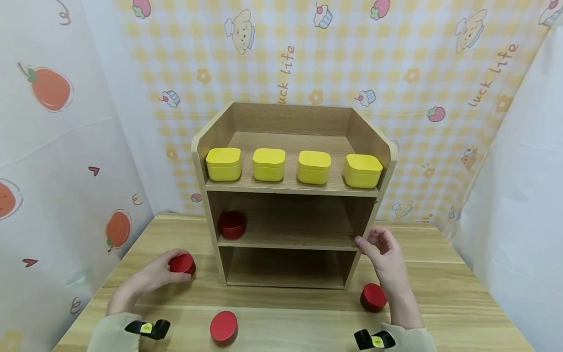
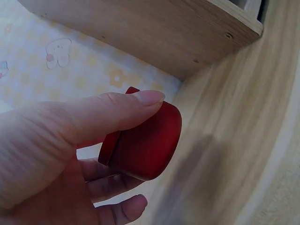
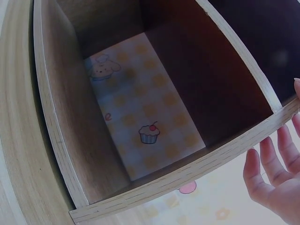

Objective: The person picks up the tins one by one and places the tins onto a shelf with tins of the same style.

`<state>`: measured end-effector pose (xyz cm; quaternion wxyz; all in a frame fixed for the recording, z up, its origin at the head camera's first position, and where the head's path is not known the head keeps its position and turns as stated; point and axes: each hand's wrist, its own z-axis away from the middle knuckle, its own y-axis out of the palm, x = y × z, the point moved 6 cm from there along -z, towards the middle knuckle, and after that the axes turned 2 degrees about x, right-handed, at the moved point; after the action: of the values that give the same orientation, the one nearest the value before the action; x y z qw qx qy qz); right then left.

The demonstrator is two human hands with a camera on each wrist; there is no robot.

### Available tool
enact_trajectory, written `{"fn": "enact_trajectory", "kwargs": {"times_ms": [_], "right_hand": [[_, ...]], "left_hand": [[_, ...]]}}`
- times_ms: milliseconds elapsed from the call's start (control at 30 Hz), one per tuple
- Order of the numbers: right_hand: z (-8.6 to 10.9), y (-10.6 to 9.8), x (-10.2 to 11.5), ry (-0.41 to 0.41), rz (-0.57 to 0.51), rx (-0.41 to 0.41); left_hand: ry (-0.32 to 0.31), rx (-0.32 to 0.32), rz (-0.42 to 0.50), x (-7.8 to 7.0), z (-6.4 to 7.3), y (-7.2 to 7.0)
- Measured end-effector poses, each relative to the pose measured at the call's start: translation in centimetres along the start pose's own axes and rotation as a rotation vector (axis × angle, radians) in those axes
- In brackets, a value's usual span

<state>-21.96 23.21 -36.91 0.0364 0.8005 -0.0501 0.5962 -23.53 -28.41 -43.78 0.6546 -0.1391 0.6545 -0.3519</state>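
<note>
Clearly, the left hand [image 1: 159, 272] pinches a red tin [image 1: 182, 264] across its sides, thumb opposite the fingers, raised just over the counter [image 1: 433, 278] to the left of the wooden shelf unit [image 1: 292, 120]; that grip probably keeps the lid from slipping. The right hand [image 1: 388, 258] is partly closed on the unit's right side panel, thumb at the front edge and curled fingers along the outer face, apparently to steady the unit. Four yellow boxes [image 1: 269, 165] line the front of the top level, spaced as if arranged deliberately and easy to reach. Another red tin [image 1: 232, 225] sits at the left end of the middle level, perhaps beginning a similar row. Two loose red tins [image 1: 224, 327] rest on the counter in front, one near each arm, seemingly within reach. No brand shows on tins or boxes. The checked backdrop [image 1: 308, 63] reads "luck life"; the wrist straps [image 1: 162, 329] carry small yellow labels [image 1: 146, 328] whose print is too small to read.
</note>
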Motion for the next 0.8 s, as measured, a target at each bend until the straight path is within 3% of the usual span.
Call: {"fn": "enact_trajectory", "kwargs": {"times_ms": [300,600,800], "right_hand": [[0.0,0.0,0.1,-0.002,0.026,0.005],[0.0,0.0,0.3,-0.002,0.040,0.003],[0.1,0.0,0.2,0.002,0.034,0.009]], "left_hand": [[0.082,-0.006,0.023,-2.7,0.7,-0.3],[0.142,0.014,-0.019,-5.2,1.3,-0.5],[0.127,0.036,-0.085,-7.1,2.1,-0.5]]}}
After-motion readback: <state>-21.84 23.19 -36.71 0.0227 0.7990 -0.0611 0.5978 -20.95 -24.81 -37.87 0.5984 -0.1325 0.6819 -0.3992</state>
